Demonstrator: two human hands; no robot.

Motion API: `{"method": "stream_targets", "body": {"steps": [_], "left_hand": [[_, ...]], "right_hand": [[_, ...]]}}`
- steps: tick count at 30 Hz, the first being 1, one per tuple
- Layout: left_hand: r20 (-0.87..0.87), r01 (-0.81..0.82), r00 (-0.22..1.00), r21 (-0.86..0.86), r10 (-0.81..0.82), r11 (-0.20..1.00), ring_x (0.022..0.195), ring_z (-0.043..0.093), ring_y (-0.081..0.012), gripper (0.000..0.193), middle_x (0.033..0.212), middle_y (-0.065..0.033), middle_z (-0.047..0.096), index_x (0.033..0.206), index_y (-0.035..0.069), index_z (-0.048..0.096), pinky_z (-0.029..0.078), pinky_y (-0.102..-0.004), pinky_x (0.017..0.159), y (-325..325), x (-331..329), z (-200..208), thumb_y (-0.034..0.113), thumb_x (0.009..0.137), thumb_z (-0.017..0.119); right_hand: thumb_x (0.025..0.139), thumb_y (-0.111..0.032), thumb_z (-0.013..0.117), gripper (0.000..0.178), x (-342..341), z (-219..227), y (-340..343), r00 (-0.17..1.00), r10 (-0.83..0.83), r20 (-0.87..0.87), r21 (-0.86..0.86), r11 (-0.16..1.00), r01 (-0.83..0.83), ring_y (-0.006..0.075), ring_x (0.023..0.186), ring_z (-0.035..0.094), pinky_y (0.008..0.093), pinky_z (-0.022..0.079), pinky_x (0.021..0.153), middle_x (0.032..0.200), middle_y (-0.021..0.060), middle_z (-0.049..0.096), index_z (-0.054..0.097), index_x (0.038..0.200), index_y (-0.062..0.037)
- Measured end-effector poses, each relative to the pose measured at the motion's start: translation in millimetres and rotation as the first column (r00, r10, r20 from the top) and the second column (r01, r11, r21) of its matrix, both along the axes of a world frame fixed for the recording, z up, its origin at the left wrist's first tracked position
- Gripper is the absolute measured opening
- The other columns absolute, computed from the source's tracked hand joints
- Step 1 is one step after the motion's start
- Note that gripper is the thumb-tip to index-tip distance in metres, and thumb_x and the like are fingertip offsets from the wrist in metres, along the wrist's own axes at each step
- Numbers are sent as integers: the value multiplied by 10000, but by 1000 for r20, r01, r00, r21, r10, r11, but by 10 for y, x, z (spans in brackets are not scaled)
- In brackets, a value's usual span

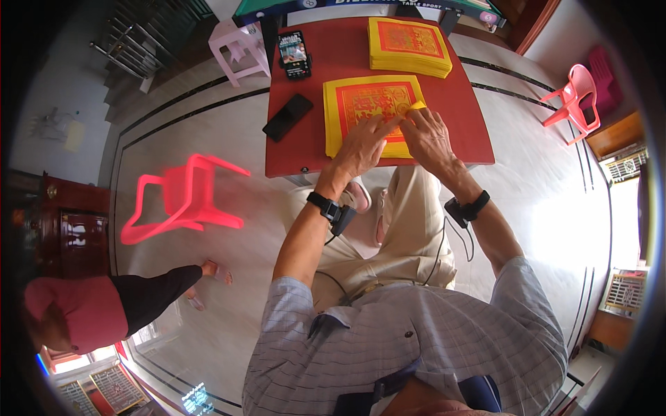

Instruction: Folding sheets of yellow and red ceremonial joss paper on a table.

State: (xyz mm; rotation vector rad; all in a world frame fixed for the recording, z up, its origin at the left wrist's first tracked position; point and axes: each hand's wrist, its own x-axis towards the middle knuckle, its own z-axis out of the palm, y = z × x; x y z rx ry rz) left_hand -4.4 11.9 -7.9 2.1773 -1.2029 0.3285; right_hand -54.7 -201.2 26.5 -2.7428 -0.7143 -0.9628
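A stack of yellow joss paper [335, 114] with red printed panels lies near the front of the red table. My left hand [361, 145] rests over its lower middle, fingers bent and closed at the top sheet. Beside it my right hand [429, 137] is closed at the sheet's right side, and a bit of turned-up yellow paper shows above its fingers. The fingertips of both hands nearly meet, hiding what lies between them. Each wrist wears a black strap with a small device.
A second joss paper stack [409, 45] lies at the table's [458, 121] far right. On the left are a lit phone [294, 55] in a holder and a dark phone [288, 116]. A red chair [191, 194] and a walking person [104, 308] are to the left; another chair [577, 102] stands right.
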Motion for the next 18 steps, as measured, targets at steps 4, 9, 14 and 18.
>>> {"method": "stream_targets", "body": {"steps": [4,9,14,18], "left_hand": [[116,-26,993,-14,27,1000,1275,572,-402,744,1419,-224,558,1599,136,417,493,-446,1085,12,-8,-141,-58,907,608],[120,4,993,-21,-1,1000,1177,624,-393,690,1305,-216,605,1501,190,578,520,-469,1007,16,-53,-64,-100,878,634],[20,23,1000,-65,-22,998,1088,623,-393,357,1152,-176,648,1263,102,673,528,-478,944,6,-16,-158,13,916,674],[-4,-37,999,-86,37,996,1051,624,-412,286,1128,-185,650,1155,90,710,527,-496,911,12,14,-184,175,891,781]], "right_hand": [[855,-74,669,212,63,6,-6,999,-7,-32,6,1000,7,286,1080,614,428,482,913,1120,93,667,711,1062,-57],[848,-58,680,189,102,46,-110,1000,-26,3,18,1000,26,282,1073,613,425,484,916,1135,84,670,711,1034,-70],[864,-77,714,155,109,179,-257,995,-104,13,91,991,102,283,1043,618,428,493,901,1069,74,659,722,1019,-79],[913,-162,771,122,15,161,-375,963,-265,42,220,943,250,298,985,639,442,525,842,1023,74,654,740,1004,-88]]}}
